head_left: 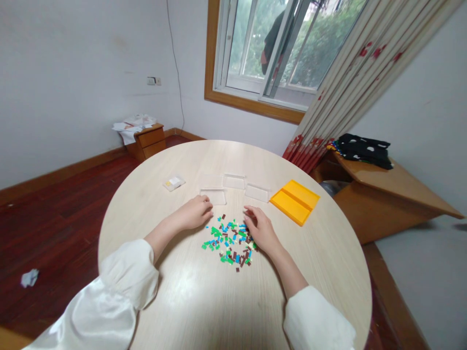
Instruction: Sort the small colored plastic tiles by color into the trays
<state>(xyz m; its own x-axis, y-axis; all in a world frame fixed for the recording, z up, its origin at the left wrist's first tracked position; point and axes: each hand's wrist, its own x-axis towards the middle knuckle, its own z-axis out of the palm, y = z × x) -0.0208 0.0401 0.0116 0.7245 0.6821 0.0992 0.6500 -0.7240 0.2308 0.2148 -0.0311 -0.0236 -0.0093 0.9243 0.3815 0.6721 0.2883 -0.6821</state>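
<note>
L hand (197,212) is at the near-left side of the front clear tray (218,198), fingers bent; can't tell if its grip is closed or has anything in it. R hand (261,232) is over the R edge of the pile of small bricks (234,238), thumb & index curved twd the L; can't tell its grip either, fingertips too small to read. Pile = green, blue, brown & cream pcs, loose mid-counter (204,301), btwn & just below the hands. Two more clear trays, back one (234,182) & R one (257,193), sit beyond. Yellow tray (291,206) w/ a divider is far R; small flat case (174,183) w/ a yellow mark, far L
</note>
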